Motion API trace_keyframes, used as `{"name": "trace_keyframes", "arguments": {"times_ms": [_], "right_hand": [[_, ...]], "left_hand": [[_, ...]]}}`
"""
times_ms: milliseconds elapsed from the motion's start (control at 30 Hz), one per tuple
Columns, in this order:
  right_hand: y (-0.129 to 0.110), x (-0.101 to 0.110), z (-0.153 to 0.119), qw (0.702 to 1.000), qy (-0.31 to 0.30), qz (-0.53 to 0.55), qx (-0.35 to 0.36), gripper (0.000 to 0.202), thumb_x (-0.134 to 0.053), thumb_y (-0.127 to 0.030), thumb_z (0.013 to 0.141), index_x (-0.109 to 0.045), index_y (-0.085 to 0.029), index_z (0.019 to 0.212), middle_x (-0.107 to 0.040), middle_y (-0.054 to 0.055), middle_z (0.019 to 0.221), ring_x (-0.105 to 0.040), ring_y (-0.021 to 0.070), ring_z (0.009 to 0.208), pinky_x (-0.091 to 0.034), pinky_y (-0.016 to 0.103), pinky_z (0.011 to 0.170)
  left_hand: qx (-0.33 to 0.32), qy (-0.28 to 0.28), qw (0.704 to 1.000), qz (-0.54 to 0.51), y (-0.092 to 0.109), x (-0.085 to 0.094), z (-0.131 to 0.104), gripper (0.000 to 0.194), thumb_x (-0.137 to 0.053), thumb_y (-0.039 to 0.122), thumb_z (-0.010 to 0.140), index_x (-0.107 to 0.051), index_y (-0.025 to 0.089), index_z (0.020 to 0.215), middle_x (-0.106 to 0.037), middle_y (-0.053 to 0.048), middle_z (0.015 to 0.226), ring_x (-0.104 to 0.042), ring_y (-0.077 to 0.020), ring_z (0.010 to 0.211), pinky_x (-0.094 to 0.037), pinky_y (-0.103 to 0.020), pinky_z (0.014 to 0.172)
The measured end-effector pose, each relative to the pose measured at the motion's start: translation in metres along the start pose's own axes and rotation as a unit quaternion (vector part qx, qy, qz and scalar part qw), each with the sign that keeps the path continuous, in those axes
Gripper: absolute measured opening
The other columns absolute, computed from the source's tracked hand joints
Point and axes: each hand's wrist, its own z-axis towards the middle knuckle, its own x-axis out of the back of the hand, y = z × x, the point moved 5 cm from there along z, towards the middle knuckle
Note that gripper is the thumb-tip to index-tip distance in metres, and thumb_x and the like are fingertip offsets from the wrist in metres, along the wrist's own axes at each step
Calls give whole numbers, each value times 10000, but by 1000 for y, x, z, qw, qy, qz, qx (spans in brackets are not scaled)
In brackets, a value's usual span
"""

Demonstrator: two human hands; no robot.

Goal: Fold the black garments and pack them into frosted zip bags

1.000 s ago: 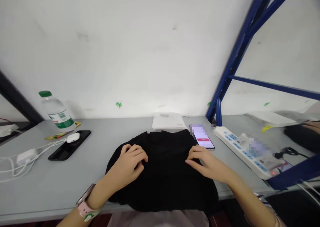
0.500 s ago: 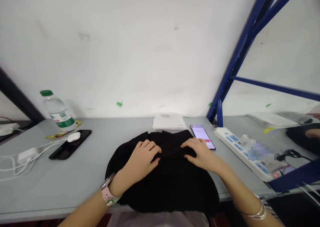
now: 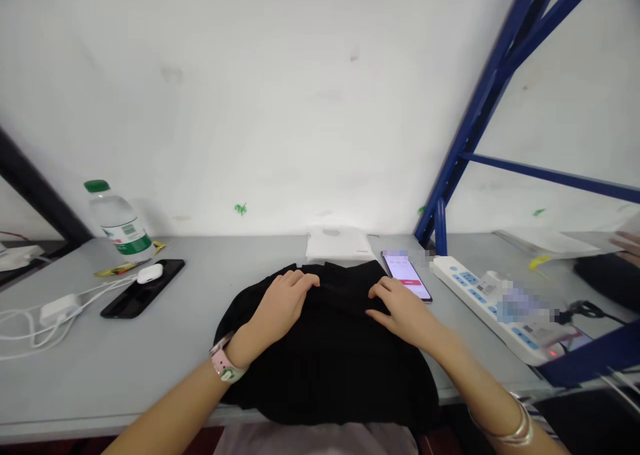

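Black cloth (image 3: 330, 355) lying at worktop (image 3: 150, 361) front edge; left hand (image 3: 283, 301) and right hand (image 3: 400, 305) pressing flat, fingers loosely spread, gripping nothing. Phone (image 3: 407, 276) and power strip (image 3: 495, 305) sitting right; bottle (image 3: 119, 223) standing back-left.

Black garment (image 3: 330, 348): matt, soft cloth, lightly creased. Table (image 3: 125, 355): smooth grey top, faint sheen. Phone (image 3: 143, 296), far left: glossy black face. Bottle (image 3: 120, 225): clear plastic, green cap. Power strip (image 3: 493, 305), right: smooth white plastic. Frame (image 3: 480, 101): blue-painted, probably metal.
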Motion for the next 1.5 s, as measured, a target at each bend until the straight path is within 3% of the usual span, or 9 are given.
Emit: {"name": "trace_keyframes", "arguments": {"times_ms": [100, 300, 600, 700, 767, 933, 1167, 1333, 1500], "right_hand": [[7, -1, -1, 999, -29, -2, 17, 202, -720, -275, 836, -622, -202, 997, -621, 62, 1000, -587, 252, 949, -487, 386, 821], [4, 3, -1, 998, -50, -7, 44, 58, -624, -169, 885, -598, -203, 844, -633, 35, 912, -568, 227, 902, -444, 363, 800], [13, 14, 2, 988, 137, -74, 10, 138, -407, -172, 994, -524, -182, 922, -634, 84, 901, -558, 268, 896, -377, 407, 815], [9, 11, -3, 992, 119, -5, 42, 212, -651, -300, 890, -520, -198, 1022, -628, 48, 936, -558, 251, 913, -380, 398, 860], [5, 8, -7, 993, 103, 5, 60, 253, -720, -240, 816, -530, -213, 981, -619, 27, 920, -550, 240, 899, -378, 382, 847], [1, 1, -17, 981, 141, -80, 104, 236, -482, 26, 815, -541, -199, 854, -596, 58, 886, -508, 240, 865, -373, 377, 806], [8, -3, -39, 992, 78, 24, 95, 233, -517, -13, 738, -576, -203, 860, -550, 70, 959, -496, 248, 921, -413, 416, 843], [11, 8, -31, 993, 38, 100, 50, 173, -519, -201, 904, -614, -219, 761, -522, 79, 1297, -422, 305, 1252, -327, 516, 1042], [21, -1, -6, 985, -36, 170, -7, 138, -667, -248, 821, -568, -219, 911, -647, 47, 996, -594, 233, 950, -452, 400, 876]], "left_hand": [[-6, -15, 1000, -13, 0, 0, -2, 326, -325, 69, 971, -586, 225, 1089, -637, -48, 997, -591, -203, 898, -453, -354, 792], [4, -23, 998, -59, -3, 2, -5, 160, -544, 268, 937, -577, 225, 1088, -634, -47, 1072, -588, -235, 1010, -450, -400, 886], [37, 10, 992, -117, -19, 3, -7, 274, -585, 198, 913, -545, 258, 1177, -629, -40, 1165, -579, -238, 1098, -440, -425, 966], [19, -6, 995, -100, -14, 5, -9, 168, -594, 150, 890, -573, 244, 1027, -634, -20, 1045, -578, -229, 1012, -436, -408, 909], [11, -13, 996, -93, -9, 8, -12, 146, -600, 143, 881, -574, 238, 989, -628, -12, 1002, -570, -218, 970, -425, -396, 888], [-13, -38, 997, -73, -1, 10, -24, 189, -579, 66, 845, -589, 234, 930, -617, -1, 968, -552, -201, 949, -397, -372, 884], [-2, -79, 995, -54, 5, 13, -42, 282, -465, 27, 808, -596, 238, 943, -628, 3, 981, -571, -185, 948, -370, -406, 959], [41, -57, 998, 11, 25, 20, -36, 226, -509, 111, 780, -607, 201, 962, -637, -57, 1041, -578, -250, 1012, -384, -494, 970], [-28, -55, 998, -2, 78, -4, -28, 433, -518, 297, 929, -516, 160, 1340, -495, -108, 1474, -368, -270, 1415, -298, -485, 1156]]}}
